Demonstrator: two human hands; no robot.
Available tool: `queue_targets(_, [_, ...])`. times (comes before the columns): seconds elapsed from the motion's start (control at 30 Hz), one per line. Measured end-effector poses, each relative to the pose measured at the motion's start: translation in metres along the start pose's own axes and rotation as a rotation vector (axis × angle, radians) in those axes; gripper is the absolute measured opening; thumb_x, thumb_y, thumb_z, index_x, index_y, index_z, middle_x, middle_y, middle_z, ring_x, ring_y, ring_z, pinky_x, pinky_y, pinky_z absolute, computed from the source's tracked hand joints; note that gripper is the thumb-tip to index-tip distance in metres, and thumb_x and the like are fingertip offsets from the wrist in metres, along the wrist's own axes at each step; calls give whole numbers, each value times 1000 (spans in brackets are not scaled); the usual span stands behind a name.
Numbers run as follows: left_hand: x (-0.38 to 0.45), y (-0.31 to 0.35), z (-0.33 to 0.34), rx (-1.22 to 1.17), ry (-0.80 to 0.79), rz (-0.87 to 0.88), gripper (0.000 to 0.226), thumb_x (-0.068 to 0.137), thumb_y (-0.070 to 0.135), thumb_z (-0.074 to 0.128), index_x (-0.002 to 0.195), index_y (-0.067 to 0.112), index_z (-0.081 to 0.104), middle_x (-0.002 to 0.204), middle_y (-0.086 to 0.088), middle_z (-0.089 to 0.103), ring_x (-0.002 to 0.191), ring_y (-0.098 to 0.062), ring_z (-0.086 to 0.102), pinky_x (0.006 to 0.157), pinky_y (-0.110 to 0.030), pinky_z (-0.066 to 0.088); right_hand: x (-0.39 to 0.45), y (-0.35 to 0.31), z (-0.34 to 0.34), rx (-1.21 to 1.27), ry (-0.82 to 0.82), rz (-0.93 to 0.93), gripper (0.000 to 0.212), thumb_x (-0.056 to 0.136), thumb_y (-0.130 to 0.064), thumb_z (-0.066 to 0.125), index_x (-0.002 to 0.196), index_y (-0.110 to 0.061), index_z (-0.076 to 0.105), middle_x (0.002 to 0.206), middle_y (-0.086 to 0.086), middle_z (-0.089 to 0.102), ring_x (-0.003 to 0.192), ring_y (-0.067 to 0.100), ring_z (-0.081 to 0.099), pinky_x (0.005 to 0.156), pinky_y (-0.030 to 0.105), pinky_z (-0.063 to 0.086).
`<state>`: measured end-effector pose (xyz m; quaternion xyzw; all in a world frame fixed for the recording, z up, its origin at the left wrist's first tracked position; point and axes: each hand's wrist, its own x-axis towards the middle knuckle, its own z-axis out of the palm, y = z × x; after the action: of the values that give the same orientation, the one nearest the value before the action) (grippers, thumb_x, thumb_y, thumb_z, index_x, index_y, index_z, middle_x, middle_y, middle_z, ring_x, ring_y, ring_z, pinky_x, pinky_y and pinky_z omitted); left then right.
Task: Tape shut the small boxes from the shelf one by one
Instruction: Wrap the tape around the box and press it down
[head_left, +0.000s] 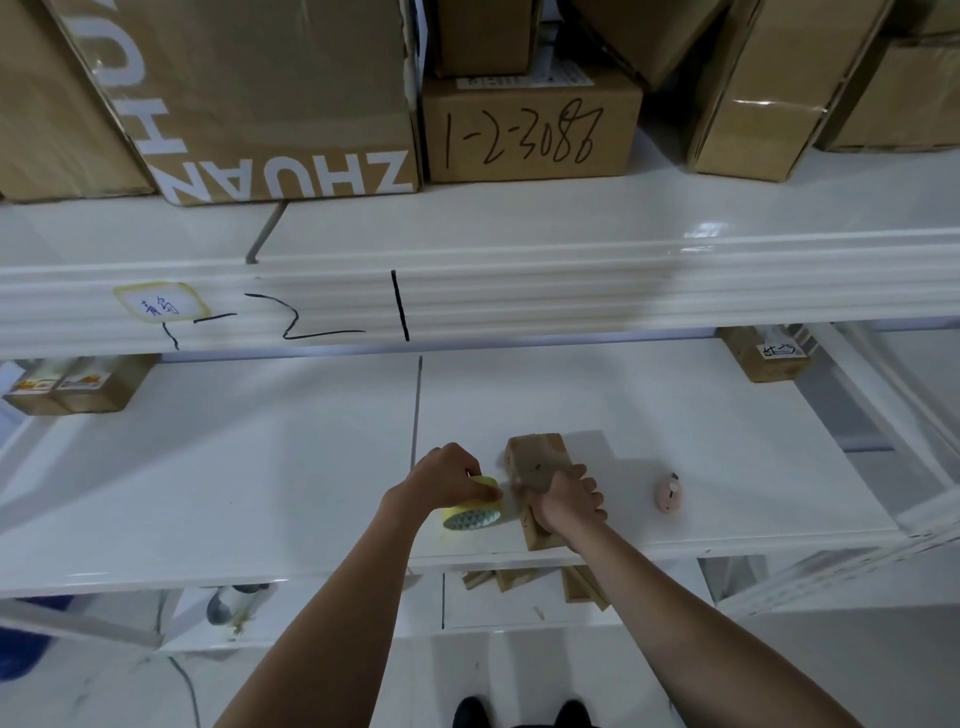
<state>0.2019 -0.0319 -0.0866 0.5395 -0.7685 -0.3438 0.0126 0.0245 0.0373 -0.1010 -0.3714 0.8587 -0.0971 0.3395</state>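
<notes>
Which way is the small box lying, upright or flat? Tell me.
Flat. The box lies lengthwise on the shelf, with the right hand gripping it and the left hand holding tape beside it.

1. Two hands: left hand (448, 474), right hand (569, 501).
2. One tape roll (471, 505).
3. One small box (537, 480) on the middle shelf (260, 467).
4. One pink object (669, 494).
5. Several large cartons (260, 98) above; exact count unclear.

Probably a stockroom: white shelving (467, 306) holds hand-numbered cartons (530, 130).

Dim, cool light; glare on upper shelf (706, 234); motion blur along its edge; wide-angle bending at edges.
</notes>
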Motion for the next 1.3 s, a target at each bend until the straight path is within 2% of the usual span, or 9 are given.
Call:
queue_targets(0.23, [0, -1, 2, 129, 10, -75, 48, 69, 65, 78, 75, 17, 74, 75, -1, 69, 78, -19, 67, 65, -32, 52, -4, -4, 6, 18, 33, -8, 117, 75, -68, 72, 153, -3, 13, 143, 18, 36, 128, 38, 38, 106, 49, 33])
queue_targets(0.47, [-9, -14, 0, 239, 47, -170, 63, 63, 81, 70, 56, 21, 51, 61, 9, 54, 67, -12, 56, 56, -25, 38, -2, -6, 5, -19, -50, -3, 131, 77, -70, 69, 156, 0, -10, 158, 23, 19, 144, 40, 21, 117, 56, 21])
queue_targets(0.57, [-11, -12, 2, 244, 50, -161, 62, 63, 82, 68, 57, 23, 51, 62, 10, 54, 67, -11, 55, 53, -24, 35, 1, -6, 3, -38, -96, -10, 135, 77, -78, 61, 154, 0, -18, 161, 22, 12, 147, 39, 17, 119, 57, 18])
queue_targets(0.73, [-11, -11, 2, 196, 16, -168, 68, 59, 91, 60, 64, 23, 60, 68, 7, 63, 69, -10, 60, 59, -25, 44, 2, -4, 2, -54, -87, -16, 148, 65, -92, 55, 154, 0, -19, 159, 22, 16, 145, 41, 22, 116, 57, 21])
queue_targets(0.9, [-13, -6, -1, 110, 71, -154, 71, 76, 85, 50, 55, 18, 57, 59, 4, 59, 60, -11, 59, 55, -24, 40, 2, 2, 2, 1, -13, -34, 142, 64, -91, 57, 156, -2, -5, 151, 18, 28, 138, 39, 31, 112, 53, 28])
queue_targets(1.03, [-10, -3, -16, 19, 55, -96, 44, 86, 56, 66, 63, 18, 67, 63, 2, 62, 72, -18, 66, 60, -25, 46, 8, 5, -9, 72, -74, -37, 134, 71, -86, 57, 157, -3, 0, 152, 19, 31, 139, 40, 33, 112, 52, 33])
queue_targets(1.13, [-7, 3, -23, 14, 63, -59, 37, 83, 49, 72, 65, 16, 69, 63, 3, 62, 68, -16, 64, 60, -26, 46, 13, 7, -16, 204, -122, -38, 118, 75, -78, 62, 156, -6, 14, 148, 15, 40, 134, 37, 42, 110, 48, 41])
queue_targets(1.2, [-5, 6, -27, 1, 60, -53, 37, 82, 49, 74, 64, 17, 68, 63, 3, 62, 67, -14, 63, 59, -25, 46, 15, 10, -20, 354, -182, -52, 99, 78, -68, 67, 149, -10, 30, 138, 10, 52, 124, 30, 53, 101, 45, 49])
queue_targets(1.3, [-5, 11, -32, -31, 74, -44, 40, 81, 47, 76, 54, 22, 61, 59, 4, 59, 60, -11, 59, 54, -22, 42, 12, 9, -31, 544, -237, -60, 78, 78, -64, 73, 131, -11, 48, 113, 2, 65, 99, 19, 64, 71, 32, 54])
